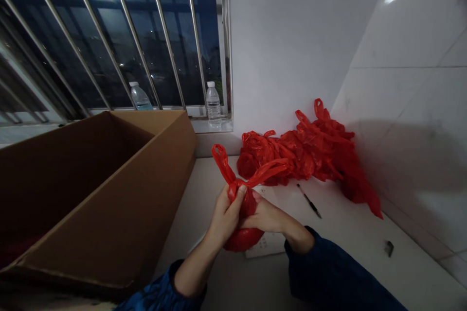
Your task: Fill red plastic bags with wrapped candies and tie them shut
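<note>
A red plastic bag (pixel 245 240) hangs between my two hands over the white table, its lower part rounded and its two handles standing up above my fingers. My left hand (pixel 223 211) is closed round the bag's gathered neck, thumb on top. Against the bag's right side, my right hand (pixel 265 215) wraps the plastic just below the neck; some of its fingers are hidden behind the bag. What the bag contains, if anything, cannot be seen. Under it lies a white sheet with dark marks (pixel 268 245), partly covered.
A deep open cardboard box (pixel 146 194) stands at the left. Several crumpled red plastic bags (pixel 306 148) are heaped along the wall. A black pen (pixel 309 201) and a small dark object (pixel 388 248) lie on the table (pixel 350 248). Two bottles (pixel 213 107) stand by the barred window.
</note>
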A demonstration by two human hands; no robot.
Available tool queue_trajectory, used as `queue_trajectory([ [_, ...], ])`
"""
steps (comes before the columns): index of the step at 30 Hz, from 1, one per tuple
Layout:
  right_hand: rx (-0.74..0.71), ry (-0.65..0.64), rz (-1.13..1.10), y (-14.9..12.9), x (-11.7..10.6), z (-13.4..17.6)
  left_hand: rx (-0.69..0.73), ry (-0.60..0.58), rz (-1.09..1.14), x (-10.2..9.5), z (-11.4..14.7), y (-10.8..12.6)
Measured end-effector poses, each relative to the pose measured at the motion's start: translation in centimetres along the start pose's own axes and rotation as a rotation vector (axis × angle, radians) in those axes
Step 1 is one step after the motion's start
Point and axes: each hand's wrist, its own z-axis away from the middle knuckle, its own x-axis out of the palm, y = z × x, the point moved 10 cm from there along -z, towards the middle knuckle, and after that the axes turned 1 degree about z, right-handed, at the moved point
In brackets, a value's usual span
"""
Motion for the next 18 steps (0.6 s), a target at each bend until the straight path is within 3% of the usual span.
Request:
queue_trajectory([
  [8,-0.043,-0.011,0.123,-0.4,0.2,0.0,0.007,-0.013,0.019,0.3,0.2,0.6],
  [13,0.018,-0.05,0.352,-2.2,-1.2,1.2,-0.013,-0.217,-0.049,0.2,1.4,2.7],
  [15,0.041,-0.053,0.519,-3.8,-1.5,2.2,-0.005,-0.293,-0.171,-0.6,2.8,3.6],
  [18,0.089,-0.089,0.76,-4.9,-0.3,3.7,0.012,-0.296,-0.378,-3.0,5.3,4.1],
])
